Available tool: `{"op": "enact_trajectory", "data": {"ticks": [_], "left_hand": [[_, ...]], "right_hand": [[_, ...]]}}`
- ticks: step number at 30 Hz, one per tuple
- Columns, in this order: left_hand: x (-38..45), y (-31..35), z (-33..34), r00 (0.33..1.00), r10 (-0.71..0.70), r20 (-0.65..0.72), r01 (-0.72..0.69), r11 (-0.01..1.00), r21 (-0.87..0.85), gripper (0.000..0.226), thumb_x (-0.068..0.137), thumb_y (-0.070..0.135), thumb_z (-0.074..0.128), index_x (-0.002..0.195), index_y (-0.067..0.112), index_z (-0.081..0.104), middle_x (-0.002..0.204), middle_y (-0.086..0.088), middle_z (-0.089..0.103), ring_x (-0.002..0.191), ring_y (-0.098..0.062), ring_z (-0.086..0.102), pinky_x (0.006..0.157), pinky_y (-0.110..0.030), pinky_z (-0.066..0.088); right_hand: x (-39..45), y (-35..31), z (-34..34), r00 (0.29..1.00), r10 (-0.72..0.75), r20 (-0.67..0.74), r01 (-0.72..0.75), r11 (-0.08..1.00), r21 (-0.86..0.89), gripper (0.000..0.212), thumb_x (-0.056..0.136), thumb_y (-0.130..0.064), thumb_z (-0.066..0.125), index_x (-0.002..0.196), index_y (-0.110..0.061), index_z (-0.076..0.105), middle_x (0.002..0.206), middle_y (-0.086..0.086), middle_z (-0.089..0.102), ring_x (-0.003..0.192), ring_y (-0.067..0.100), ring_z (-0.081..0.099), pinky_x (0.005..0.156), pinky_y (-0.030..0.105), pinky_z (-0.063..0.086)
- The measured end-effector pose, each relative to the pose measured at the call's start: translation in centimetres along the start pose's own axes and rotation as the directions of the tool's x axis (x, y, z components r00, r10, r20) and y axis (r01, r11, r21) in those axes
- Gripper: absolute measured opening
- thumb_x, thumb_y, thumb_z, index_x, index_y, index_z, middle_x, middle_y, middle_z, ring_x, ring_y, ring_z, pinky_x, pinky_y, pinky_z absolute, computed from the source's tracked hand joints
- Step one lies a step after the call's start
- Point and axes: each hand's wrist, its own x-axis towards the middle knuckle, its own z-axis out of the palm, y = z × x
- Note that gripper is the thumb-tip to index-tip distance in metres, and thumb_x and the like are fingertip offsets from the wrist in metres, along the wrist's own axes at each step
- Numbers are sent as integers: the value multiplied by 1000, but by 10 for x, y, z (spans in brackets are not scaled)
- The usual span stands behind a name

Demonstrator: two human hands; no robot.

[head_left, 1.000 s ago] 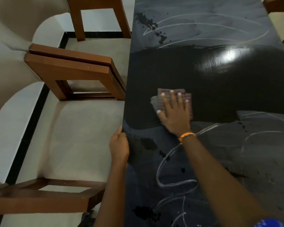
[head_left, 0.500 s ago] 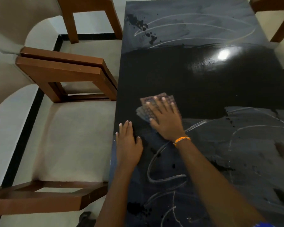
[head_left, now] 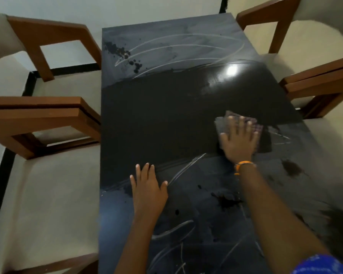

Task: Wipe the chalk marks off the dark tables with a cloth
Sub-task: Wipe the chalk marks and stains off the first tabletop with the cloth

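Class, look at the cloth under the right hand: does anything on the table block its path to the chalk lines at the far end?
Nothing visible does. Between the cloth and the far chalk lines lies only wiped table.

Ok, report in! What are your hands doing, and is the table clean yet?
Right hand flat on cloth, wiping near right edge. Left hand flat on table, bracing. Middle band clean; chalk marks remain far and near. Nothing in the way.
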Motion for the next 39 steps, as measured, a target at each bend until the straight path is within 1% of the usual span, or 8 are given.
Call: {"op": "enact_trajectory", "data": {"ticks": [3,7,15,21,25,29,33,39], "left_hand": [[-1,30,7,1000,13,-20,-13,999,-40,71,92,33,49,148,10,10,158,-4,7,146,-23,-7,117,-41,-3],[-2,72,24,999,54,7,-53,998,-35,82,91,31,53,148,7,-2,159,-7,-2,145,-23,-10,117,-39,-3],[10,169,60,959,256,122,-259,966,13,78,89,38,54,148,12,10,158,-4,4,146,-22,-9,117,-40,-4],[12,205,77,974,189,123,-194,981,28,95,86,39,60,147,7,-5,159,-6,-4,146,-21,-10,117,-40,-5],[9,203,83,987,130,91,-135,989,51,102,84,46,59,146,6,-12,158,-8,-11,145,-22,-12,116,-38,-6],[12,201,88,995,68,79,-73,995,68,104,81,54,57,147,6,-6,158,-9,-8,146,-22,-8,117,-40,-3],[15,205,90,989,30,142,-55,983,175,108,78,64,53,147,6,-7,157,-11,-14,145,-25,-11,117,-43,-3],[18,214,88,985,-8,170,-45,951,305,110,77,69,45,146,3,-11,156,-15,-18,145,-27,-8,117,-40,-2]], "right_hand": [[-27,-55,14,951,-296,86,296,955,14,64,92,-42,41,149,-31,13,160,5,4,147,29,1,116,52,-2],[-38,-62,17,770,-620,151,612,785,101,62,90,-37,42,147,-34,19,160,0,10,148,23,3,118,46,-2],[28,123,-24,964,-261,50,261,965,0,63,91,-34,43,147,-35,15,160,-2,10,148,23,7,117,47,6],[47,184,-36,999,22,-42,-21,1000,23,62,91,-40,32,149,-30,15,159,7,12,147,30,7,117,53,4],[42,120,-21,983,-180,33,179,984,16,65,93,-46,36,149,-32,6,160,7,0,147,32,-2,116,55,-1],[55,38,-6,820,-555,144,545,832,101,62,92,-47,39,148,-34,15,160,3,4,147,29,-3,116,51,-5],[85,27,-5,718,-678,159,667,735,123,61,90,-42,46,146,-35,22,160,-1,12,147,25,4,117,47,-2],[151,118,-20,883,-467,39,466,884,39,59,92,-38,41,147,-34,19,159,0,13,147,27,8,117,48,3]]}}
